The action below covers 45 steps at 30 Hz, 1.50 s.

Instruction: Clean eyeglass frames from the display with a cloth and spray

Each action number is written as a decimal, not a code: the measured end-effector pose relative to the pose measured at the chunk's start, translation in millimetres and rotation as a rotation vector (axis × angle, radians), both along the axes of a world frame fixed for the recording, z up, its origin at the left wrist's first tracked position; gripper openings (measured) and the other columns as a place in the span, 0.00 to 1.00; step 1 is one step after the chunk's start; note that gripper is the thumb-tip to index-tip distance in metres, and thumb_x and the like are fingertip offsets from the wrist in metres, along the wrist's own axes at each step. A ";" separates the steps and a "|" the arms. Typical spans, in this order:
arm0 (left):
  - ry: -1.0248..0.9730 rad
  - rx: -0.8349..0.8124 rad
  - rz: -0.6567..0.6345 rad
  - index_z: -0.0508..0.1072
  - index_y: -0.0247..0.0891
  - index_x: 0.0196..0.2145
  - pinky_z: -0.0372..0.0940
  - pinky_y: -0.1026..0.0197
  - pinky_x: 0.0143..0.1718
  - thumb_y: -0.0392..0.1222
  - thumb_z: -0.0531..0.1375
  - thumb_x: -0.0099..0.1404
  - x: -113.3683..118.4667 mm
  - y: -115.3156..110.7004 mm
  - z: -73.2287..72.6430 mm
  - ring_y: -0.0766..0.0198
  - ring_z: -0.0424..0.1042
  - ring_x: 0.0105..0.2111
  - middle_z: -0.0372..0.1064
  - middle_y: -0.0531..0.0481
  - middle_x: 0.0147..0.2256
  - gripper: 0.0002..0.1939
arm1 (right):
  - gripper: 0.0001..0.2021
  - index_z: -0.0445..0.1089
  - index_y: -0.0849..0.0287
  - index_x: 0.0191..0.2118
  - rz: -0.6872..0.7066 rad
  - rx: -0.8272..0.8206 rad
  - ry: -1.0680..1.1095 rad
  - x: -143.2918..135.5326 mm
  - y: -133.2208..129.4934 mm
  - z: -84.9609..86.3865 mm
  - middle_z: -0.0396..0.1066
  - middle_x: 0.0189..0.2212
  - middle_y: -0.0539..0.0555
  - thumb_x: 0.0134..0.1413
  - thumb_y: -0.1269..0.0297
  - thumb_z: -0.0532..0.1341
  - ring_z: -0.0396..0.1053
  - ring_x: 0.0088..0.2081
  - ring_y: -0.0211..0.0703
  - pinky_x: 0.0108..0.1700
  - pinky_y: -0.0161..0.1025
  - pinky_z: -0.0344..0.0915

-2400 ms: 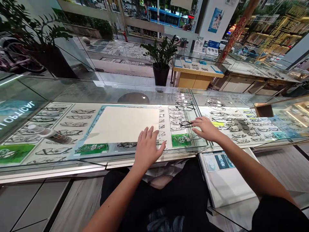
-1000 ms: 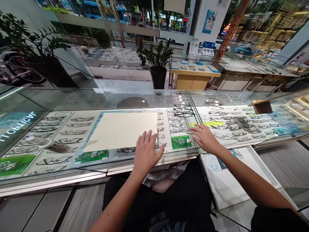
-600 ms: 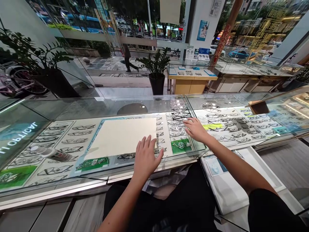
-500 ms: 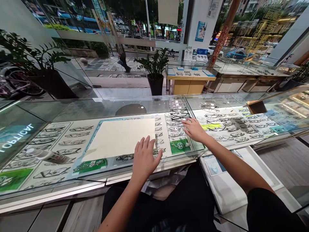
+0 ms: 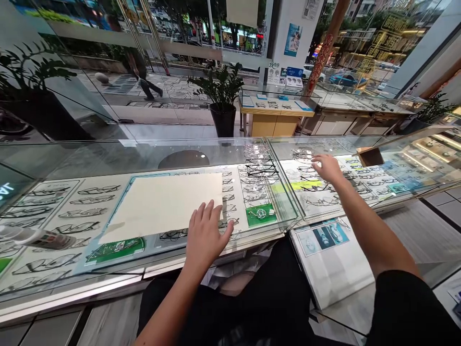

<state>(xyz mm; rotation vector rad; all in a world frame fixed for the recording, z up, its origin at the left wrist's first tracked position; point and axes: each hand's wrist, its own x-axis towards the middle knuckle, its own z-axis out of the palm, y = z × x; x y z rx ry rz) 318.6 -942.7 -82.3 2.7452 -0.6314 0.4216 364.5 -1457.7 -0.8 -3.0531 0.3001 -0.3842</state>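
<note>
My left hand (image 5: 204, 233) lies flat with fingers spread at the right edge of a cream cloth (image 5: 165, 204) on the glass display counter. Nothing is in it. My right hand (image 5: 328, 169) is stretched out over the right-hand glass section, fingers loosely extended, with no object visible in it. Whether it touches the glass I cannot tell. Between the hands, several eyeglasses are in a column, with dark-framed eyeglasses (image 5: 262, 170) standing out among them. A green card (image 5: 261, 215) lies nearer to me.
A white-capped bottle (image 5: 39, 238) is on the counter at the left. Rows of eyeglasses (image 5: 88, 211) show in the case. An open white drawer (image 5: 334, 271) juts out below the counter at my right. Beyond the counter stand a potted plant (image 5: 224, 108) and a wooden display table (image 5: 275, 113).
My right hand has moved rightward, from beside the dark eyeglasses to over the right-hand glass section. My left hand stays at the cloth. The camera view has turned slightly right.
</note>
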 end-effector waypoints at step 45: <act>-0.045 -0.006 -0.023 0.71 0.37 0.61 0.62 0.34 0.68 0.56 0.57 0.73 5.3 4.5 -2.5 0.36 0.62 0.70 0.67 0.34 0.68 0.26 | 0.12 0.83 0.53 0.49 0.136 -0.119 0.231 129.9 -34.0 -32.5 0.78 0.58 0.54 0.62 0.66 0.65 0.68 0.62 0.56 0.63 0.49 0.63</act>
